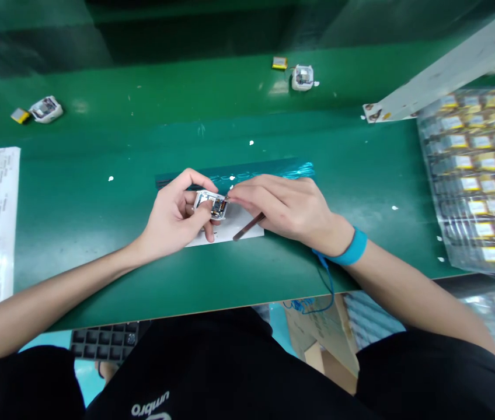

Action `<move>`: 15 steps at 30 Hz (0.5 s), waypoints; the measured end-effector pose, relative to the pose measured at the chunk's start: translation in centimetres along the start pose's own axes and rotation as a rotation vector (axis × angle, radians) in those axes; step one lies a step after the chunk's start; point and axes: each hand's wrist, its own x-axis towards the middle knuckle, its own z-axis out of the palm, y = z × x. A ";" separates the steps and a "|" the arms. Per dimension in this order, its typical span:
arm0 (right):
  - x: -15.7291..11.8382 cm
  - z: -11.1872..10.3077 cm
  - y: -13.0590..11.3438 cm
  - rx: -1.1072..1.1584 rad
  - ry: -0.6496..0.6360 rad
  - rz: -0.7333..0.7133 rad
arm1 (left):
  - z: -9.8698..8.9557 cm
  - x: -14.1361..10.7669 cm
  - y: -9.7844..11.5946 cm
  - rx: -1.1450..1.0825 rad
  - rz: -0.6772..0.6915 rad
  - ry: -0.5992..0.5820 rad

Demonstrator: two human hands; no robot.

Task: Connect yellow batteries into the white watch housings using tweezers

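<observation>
My left hand (177, 213) is closed on a small white device housing (201, 197) whose top is off, so its circuit board shows. The thumb lies across the board. At the housing's right edge are the fingertips of my right hand (289, 207). Tucked in that hand is a thin metal tool (248, 227), probably tweezers, its brownish end sticking out below the palm. What the fingertips pinch at the board is too small to make out. Beneath both hands lies a white paper sheet (247, 230), with a shiny blue-green strip (300, 169) behind it.
Two more open white housings (302, 78) stand farther back, each with a yellow-edged battery (279, 63) beside it. A clear tray of batteries (466, 181) is at the right. Printed sheets (2, 221) lie at the left. A blue cord (328, 286) runs from my wristband (355, 248) over the table edge.
</observation>
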 end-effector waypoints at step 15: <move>-0.1 0.4 -1.9 -0.028 0.009 0.088 | 0.4 -0.3 -1.0 -0.037 0.111 -0.027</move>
